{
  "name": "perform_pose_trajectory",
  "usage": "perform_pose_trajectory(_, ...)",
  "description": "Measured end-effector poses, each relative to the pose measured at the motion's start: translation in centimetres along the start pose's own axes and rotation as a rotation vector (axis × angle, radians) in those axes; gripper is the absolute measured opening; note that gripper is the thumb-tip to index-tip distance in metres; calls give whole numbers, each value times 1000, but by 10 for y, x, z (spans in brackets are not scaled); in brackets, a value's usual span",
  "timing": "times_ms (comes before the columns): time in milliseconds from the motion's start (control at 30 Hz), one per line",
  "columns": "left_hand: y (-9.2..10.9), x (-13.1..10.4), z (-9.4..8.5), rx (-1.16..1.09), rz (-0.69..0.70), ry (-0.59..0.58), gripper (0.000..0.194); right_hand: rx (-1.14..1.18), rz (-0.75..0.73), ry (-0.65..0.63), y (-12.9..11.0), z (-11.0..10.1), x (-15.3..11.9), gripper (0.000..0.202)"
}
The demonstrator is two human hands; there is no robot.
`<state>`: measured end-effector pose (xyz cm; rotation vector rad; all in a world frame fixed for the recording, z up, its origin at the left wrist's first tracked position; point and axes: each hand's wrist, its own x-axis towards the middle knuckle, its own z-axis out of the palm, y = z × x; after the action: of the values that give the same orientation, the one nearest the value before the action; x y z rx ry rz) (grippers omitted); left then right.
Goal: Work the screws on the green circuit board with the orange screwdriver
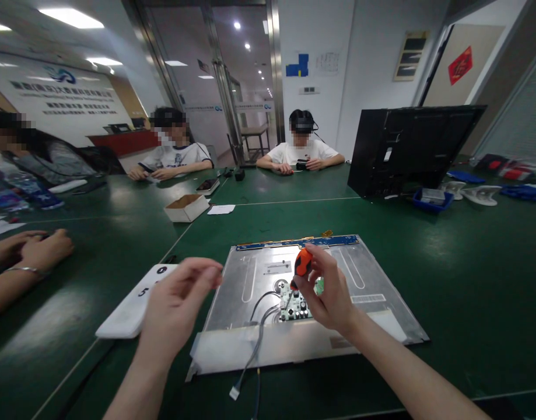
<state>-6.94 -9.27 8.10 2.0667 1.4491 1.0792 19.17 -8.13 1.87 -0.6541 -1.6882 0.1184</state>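
My right hand (333, 291) grips the orange and black handle of a screwdriver (303, 262). The screwdriver leans with its lower end over a small green circuit board (289, 312) in the middle of a flat metal display panel (233, 297); whether the tip touches the board I cannot tell. My left hand (178, 303) hovers by the panel's left edge, thumb and fingers pinched together. Anything between those fingertips is too small to make out. Grey cables (259, 332) run from the board over the panel's near edge to a white connector (234, 393).
Left of the panel lies a white power bank-like box (130, 306), partly behind my left hand. An open carton (186, 208) stands farther back. A black monitor (412, 149) and a blue tray (433, 199) are at right. Co-workers sit opposite; another person's hands (46, 251) rest at left.
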Motion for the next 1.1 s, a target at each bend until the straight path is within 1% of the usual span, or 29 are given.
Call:
perform_pose_trajectory(33, 1, 10, 12, -3, 26, -124, 27, -8, 5, -11, 0, 1, 0, 53)
perform_pose_trajectory(100, 5, 25, 33, 9, 85, -436, 22, -24, 1, -31, -1, 2, -1, 53)
perform_pose_trajectory(133, 7, 29, 42, 10, 101, -548, 20, -29, -5, -39, -1, 2, -1, 53)
perform_pose_trajectory(200, 9, 34, 54, 22, 130, -702, 14, -34, -17, -55, -1, 3, -2, 54)
perform_pose_trajectory(233, 9, 36, 58, 51, 144, -758, 11, -37, -20, -64, -1, 3, -2, 54)
perform_pose_trajectory(300, 6, 39, 64, 113, 162, -830, 7, -44, -22, -78, 0, 4, -3, 55)
perform_pose_trajectory(333, 4, 41, 67, 124, 171, -866, 8, -47, -22, -82, 0, 4, -3, 55)
perform_pose_trajectory(433, -3, 43, 74, 114, 215, -910, 12, -48, -29, -89, 0, 4, -3, 55)
perform_pose_trajectory(500, -7, 41, 77, 101, 232, -900, 12, -40, -36, -93, -2, 4, -3, 54)
perform_pose_trajectory(667, -11, 33, 81, 97, 192, -876, 14, -27, -34, -93, -3, 5, -3, 53)
perform_pose_trajectory(833, -14, 30, 84, 100, 229, -831, 15, -27, -36, -84, -2, 7, -5, 54)
perform_pose_trajectory(967, -14, 29, 87, 81, 231, -855, 11, -39, -40, -90, -2, 8, -6, 54)
perform_pose_trajectory(1100, -15, 29, 87, 70, 221, -854, 9, -65, -48, -78, -2, 8, -5, 53)
